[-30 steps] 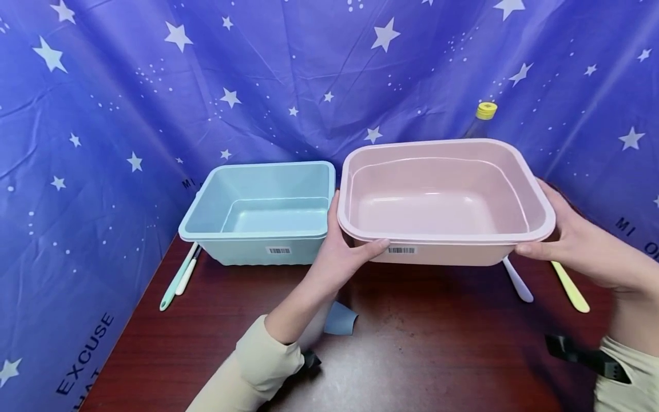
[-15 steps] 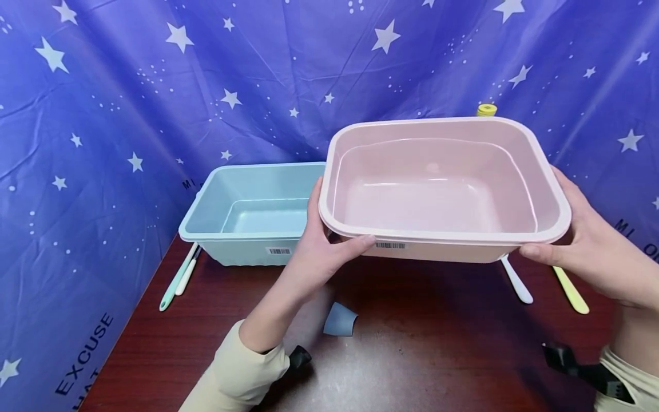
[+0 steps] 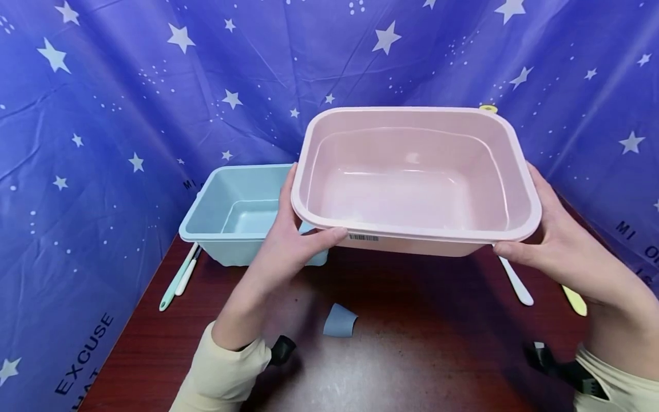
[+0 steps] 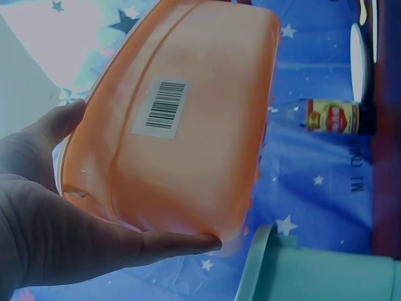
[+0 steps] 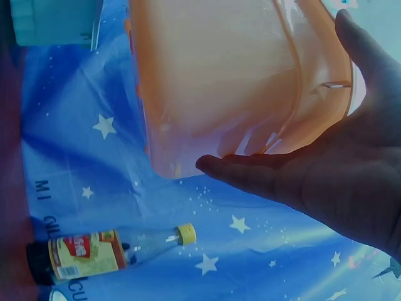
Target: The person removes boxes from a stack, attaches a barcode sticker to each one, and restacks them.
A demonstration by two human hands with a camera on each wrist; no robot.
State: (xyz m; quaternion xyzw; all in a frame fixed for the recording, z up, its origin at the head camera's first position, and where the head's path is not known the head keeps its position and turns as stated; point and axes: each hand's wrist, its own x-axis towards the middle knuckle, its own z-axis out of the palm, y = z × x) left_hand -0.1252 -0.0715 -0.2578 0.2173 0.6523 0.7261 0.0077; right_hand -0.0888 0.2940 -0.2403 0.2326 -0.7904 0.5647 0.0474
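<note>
A pink plastic basin (image 3: pixel 401 194) hangs above the table, tilted so that its bare inside faces the head camera. My left hand (image 3: pixel 288 246) grips its left end, thumb on the front rim near a barcode label (image 4: pixel 161 108). At the other end my right hand (image 3: pixel 561 240) holds the basin, thumb at the front right corner and fingers along the end wall. A light blue basin (image 3: pixel 231 252) stands on the table behind my left hand, its right part hidden by the hand and the pink basin.
A bottle (image 5: pixel 88 254) with a yellow cap stands behind the pink basin. White (image 3: pixel 515 280) and yellow (image 3: pixel 575 300) handles lie at right, green (image 3: pixel 175 286) and white (image 3: pixel 186 276) ones at left. A grey-blue scrap (image 3: pixel 340 320) lies on the table (image 3: pixel 422 355). A starry curtain (image 3: pixel 288 57) hangs behind.
Both hands have raised the pink basin and carried it to the left, so it now overlaps the light blue basin's right part. It tips more toward the head camera.
</note>
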